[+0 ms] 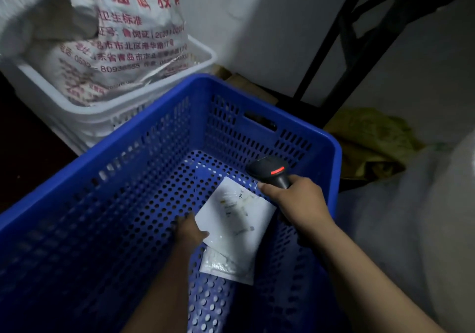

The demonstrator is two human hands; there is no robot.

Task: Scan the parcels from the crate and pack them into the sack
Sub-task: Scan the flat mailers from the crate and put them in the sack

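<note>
The parcel is pinched at its near-left edge by the left hand, thumb on top and fingers hidden beneath, low inside the blue crate. It is nearly square, turned cornerwise, label side up. The scanner is gripped by the right hand just over the parcel's far-right corner, its nose aimed away and to the left (a red light shows on its head). The left hand is judged the one to carry the parcel. A second parcel lies on the crate floor, tucked partly under the first. The sack stands in a white crate up and to the left, beyond the blue crate's far-left wall, which must be cleared. A yellow bag lies to the right.
</note>
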